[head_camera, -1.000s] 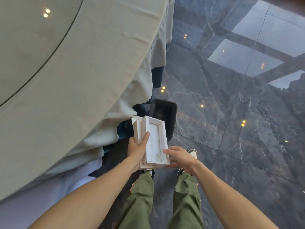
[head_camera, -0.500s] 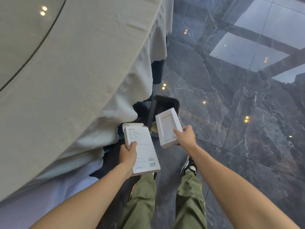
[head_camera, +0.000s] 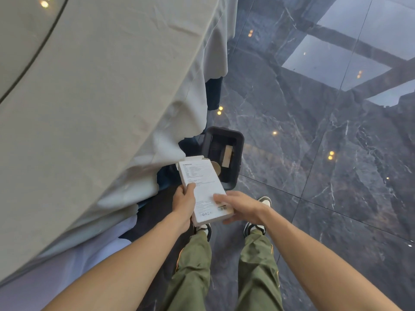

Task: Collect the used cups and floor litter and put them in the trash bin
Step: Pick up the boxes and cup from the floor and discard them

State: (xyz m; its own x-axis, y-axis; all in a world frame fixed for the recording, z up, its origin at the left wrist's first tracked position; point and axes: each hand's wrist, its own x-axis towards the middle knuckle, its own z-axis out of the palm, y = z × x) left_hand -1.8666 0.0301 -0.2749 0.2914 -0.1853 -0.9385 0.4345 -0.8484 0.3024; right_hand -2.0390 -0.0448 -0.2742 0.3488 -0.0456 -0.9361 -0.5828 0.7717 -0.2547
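I hold a white printed box just in front of a dark trash bin that stands on the floor by the table's edge. My left hand grips the box's left side. My right hand closes on its lower right corner, fingers on top and thumb below, slightly blurred. Inside the bin lie a pale box tray and a brown paper cup, partly hidden behind the box.
A round table with a grey-beige cloth fills the left, its hem hanging next to the bin. A white-covered seat is at the lower left. Glossy dark marble floor spreads to the right. My shoes are just short of the bin.
My right hand let the pale tray go into the bin and came back to the box's lower right corner. My left hand kept the box and brought it nearer the bin.
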